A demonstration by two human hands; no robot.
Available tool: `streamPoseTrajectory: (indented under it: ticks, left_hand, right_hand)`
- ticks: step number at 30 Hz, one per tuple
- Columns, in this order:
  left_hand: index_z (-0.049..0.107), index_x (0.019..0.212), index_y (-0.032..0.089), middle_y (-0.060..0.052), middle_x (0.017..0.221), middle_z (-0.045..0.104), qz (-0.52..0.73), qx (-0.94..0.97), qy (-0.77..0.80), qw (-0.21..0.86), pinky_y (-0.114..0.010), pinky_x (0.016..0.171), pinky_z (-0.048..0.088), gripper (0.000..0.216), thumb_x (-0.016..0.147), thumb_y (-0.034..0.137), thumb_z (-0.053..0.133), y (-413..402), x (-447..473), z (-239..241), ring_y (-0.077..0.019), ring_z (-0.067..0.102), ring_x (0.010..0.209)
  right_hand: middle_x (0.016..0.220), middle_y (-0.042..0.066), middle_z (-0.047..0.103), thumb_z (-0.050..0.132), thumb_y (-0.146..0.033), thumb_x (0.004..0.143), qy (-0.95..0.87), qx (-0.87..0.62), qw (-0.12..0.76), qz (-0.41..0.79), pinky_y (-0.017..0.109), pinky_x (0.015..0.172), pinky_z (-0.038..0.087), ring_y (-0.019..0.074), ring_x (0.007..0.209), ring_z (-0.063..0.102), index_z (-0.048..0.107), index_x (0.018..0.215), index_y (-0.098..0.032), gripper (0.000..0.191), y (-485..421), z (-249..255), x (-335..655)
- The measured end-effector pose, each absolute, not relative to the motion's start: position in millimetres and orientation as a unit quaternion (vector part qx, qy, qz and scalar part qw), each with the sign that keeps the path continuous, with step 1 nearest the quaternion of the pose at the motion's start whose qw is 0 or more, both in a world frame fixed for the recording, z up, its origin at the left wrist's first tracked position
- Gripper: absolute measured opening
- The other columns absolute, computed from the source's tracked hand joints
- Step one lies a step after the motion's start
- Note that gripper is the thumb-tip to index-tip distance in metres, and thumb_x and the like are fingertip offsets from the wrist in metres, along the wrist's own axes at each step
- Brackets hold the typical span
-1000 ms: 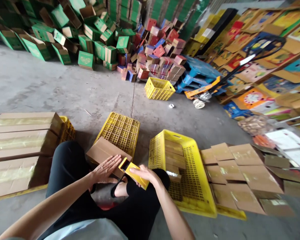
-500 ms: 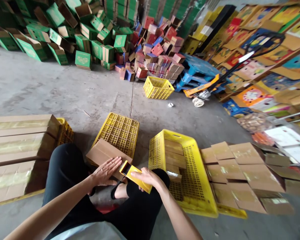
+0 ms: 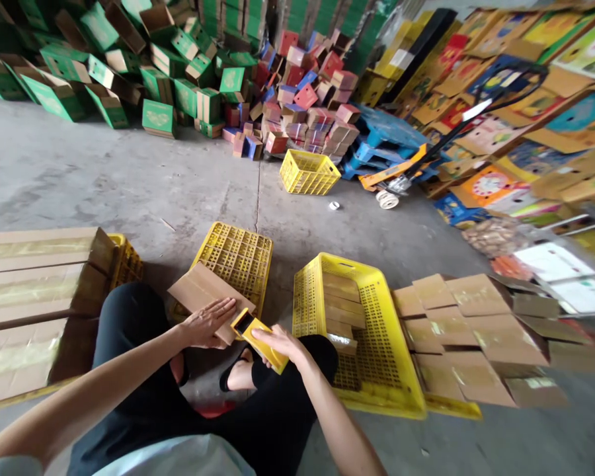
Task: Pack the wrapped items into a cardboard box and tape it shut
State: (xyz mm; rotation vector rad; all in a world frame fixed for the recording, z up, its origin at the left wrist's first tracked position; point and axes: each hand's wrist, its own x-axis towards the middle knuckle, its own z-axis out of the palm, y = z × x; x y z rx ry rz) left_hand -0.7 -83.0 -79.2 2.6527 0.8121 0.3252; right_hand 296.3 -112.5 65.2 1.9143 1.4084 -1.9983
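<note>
A small brown cardboard box (image 3: 198, 291) lies tilted on an upturned yellow crate (image 3: 242, 254) in front of me. My left hand (image 3: 209, 324) rests on the box's top with its fingers stretched out flat. In my right hand (image 3: 279, 342) is a yellow tape dispenser (image 3: 262, 339), with the fingers wrapped round its body. Its dark front end points at the box's near right end, close to my left fingertips. Whether the dispenser touches the cardboard, I cannot tell.
To my right stands a yellow crate (image 3: 384, 344) holding several small boxes (image 3: 342, 297). Beyond it are stacked cartons (image 3: 476, 330); taped cartons (image 3: 34, 277) lie left. Farther off are another yellow crate (image 3: 310, 173), a pallet jack (image 3: 411, 168) and heaped green boxes (image 3: 158, 116).
The tape dispenser and my right hand have moved slightly left and up. My left hand has shifted a little left, still flat on the box. The whole view has moved slightly.
</note>
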Motion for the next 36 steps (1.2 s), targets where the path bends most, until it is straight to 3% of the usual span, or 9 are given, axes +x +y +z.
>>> streamPoseTrajectory:
  ticks: [4,17,26,31,36]
  left_hand:
    - [-0.007,0.173,0.02,-0.015,0.179,0.019,0.117,0.93,0.303,0.17,-0.054,0.131,0.019,0.12,0.091,0.087,0.049,-104.8,19.5,-73.7,-0.0398,0.026,0.162]
    - [-0.002,0.174,0.02,-0.013,0.178,0.022,0.104,0.928,0.312,0.178,-0.05,0.132,0.016,0.108,0.097,0.081,0.045,-105.9,19.1,-72.7,-0.0362,0.027,0.162]
    - [0.003,0.174,0.022,-0.014,0.179,0.02,0.095,0.926,0.31,0.195,-0.053,0.132,0.015,0.109,0.096,0.077,0.055,-104.6,17.3,-75.0,-0.0374,0.025,0.163]
    - [0.011,0.174,0.023,-0.017,0.179,0.015,0.071,0.931,0.321,0.161,-0.06,0.13,0.015,0.117,0.087,0.078,0.066,-116.5,32.5,-72.3,-0.0449,0.018,0.163]
    - [-0.001,0.173,0.015,-0.016,0.178,0.022,0.101,0.948,0.267,0.143,-0.05,0.132,0.016,0.113,0.096,0.077,0.052,-127.0,46.1,-71.3,-0.0372,0.025,0.163]
  right_hand:
    - [0.071,0.013,0.074,0.06,-0.057,0.103,0.436,0.633,0.031,-0.639,0.028,0.052,0.059,0.0219,0.058,0.071,0.069,0.096,-0.013,0.045,-111.9,62.8,299.6]
    - [0.068,0.014,0.072,0.058,-0.053,0.104,0.462,0.63,0.054,-0.621,0.026,0.049,0.058,0.0215,0.055,0.07,0.07,0.09,-0.013,0.044,-115.1,75.9,303.7]
    - [0.073,0.018,0.075,0.056,-0.053,0.105,0.451,0.655,0.093,-0.599,0.026,0.049,0.059,0.0237,0.061,0.074,0.071,0.089,-0.011,0.047,-125.4,89.6,322.0]
    - [0.073,0.015,0.075,0.057,-0.051,0.105,0.435,0.665,0.077,-0.602,0.025,0.051,0.06,0.0213,0.059,0.073,0.069,0.09,-0.012,0.044,-129.2,85.3,321.7]
    - [0.069,0.014,0.073,0.058,-0.052,0.104,0.434,0.664,0.065,-0.606,0.025,0.047,0.058,0.0214,0.055,0.071,0.068,0.087,-0.013,0.044,-133.4,84.5,324.6]
